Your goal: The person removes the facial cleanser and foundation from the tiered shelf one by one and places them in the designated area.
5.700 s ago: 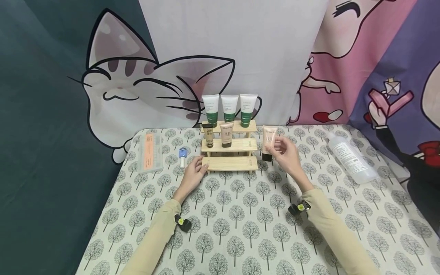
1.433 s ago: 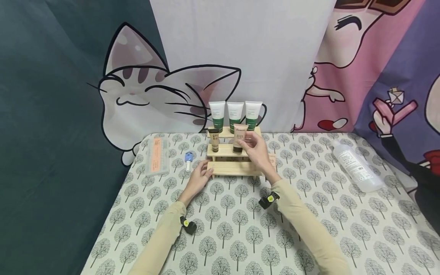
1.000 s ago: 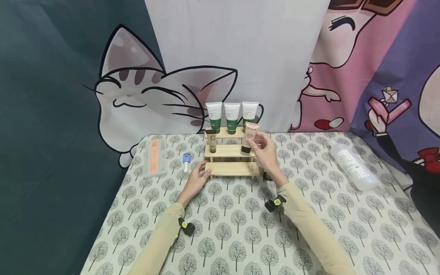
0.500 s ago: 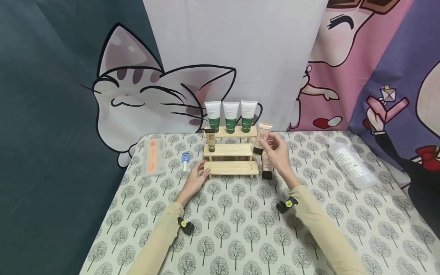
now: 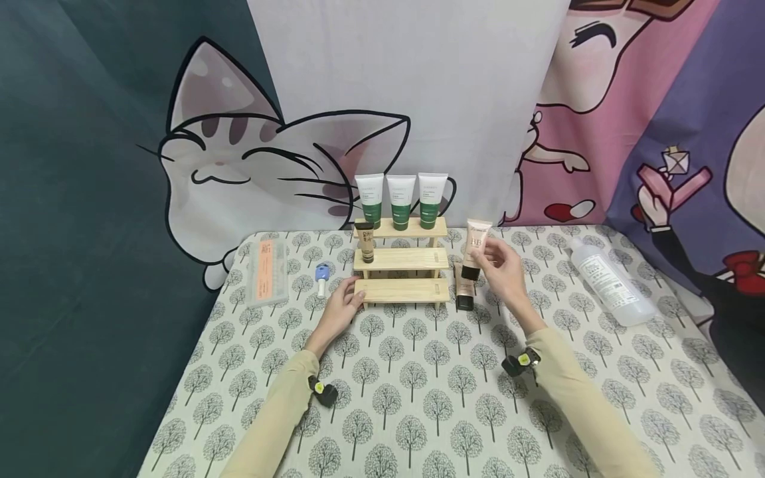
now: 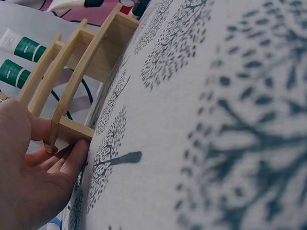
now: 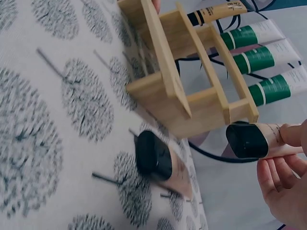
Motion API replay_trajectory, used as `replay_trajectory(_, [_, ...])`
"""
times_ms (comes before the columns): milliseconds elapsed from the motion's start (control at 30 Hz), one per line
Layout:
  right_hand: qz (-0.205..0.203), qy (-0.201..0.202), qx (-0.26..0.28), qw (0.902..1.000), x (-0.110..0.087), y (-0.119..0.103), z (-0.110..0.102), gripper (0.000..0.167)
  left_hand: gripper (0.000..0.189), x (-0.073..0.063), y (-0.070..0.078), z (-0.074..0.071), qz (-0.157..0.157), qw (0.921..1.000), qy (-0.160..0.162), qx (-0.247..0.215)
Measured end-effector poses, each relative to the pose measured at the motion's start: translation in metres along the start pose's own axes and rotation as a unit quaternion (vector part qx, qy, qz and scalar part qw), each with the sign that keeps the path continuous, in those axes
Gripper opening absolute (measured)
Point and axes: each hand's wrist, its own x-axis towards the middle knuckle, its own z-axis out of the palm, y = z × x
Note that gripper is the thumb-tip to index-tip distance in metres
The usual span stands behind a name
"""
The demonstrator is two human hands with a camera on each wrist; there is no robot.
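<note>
My right hand [image 5: 503, 269] pinches a pink BB cream tube [image 5: 476, 243] by its side, black cap down, to the right of the wooden tiered stand [image 5: 402, 290]. A second BB cream tube [image 5: 464, 287] lies on the cloth beside the stand, below the held one. With thumb above and fingers below, my left hand [image 6: 41, 163] grips the left end of the stand's lowest shelf. On the middle shelf, at its left, stands a small gold tube [image 5: 365, 244] with a dark upper end. The top shelf bears white-and-green tubes [image 5: 401, 196] in a row.
At the left lie a clear plastic case [image 5: 267, 272] with an orange label and a small blue-and-white object [image 5: 322, 279]. A clear bottle [image 5: 611, 282] lies on its side at the right. Behind the tree-print cloth [image 5: 412, 385] hangs a cartoon curtain [image 5: 478, 86].
My right hand has lifted a BB cream tube off the middle shelf and moved right. The other BB cream tube, held earlier, now lies on the cloth. My left hand stays on the stand.
</note>
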Motion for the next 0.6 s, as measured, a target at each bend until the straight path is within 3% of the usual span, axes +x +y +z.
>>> replay_trajectory(200, [0.003,-0.01,-0.009,0.9999,-0.004,0.008,-0.009,0.048,0.054,0.0,0.001,0.0,-0.006,1.0,-0.001,-0.001])
replay_trajectory(600, [0.051,-0.036,-0.043,0.9972,-0.009,0.026,-0.022,0.054,0.053,-0.001,-0.001,0.0,-0.007,1.0,-0.001,-0.003])
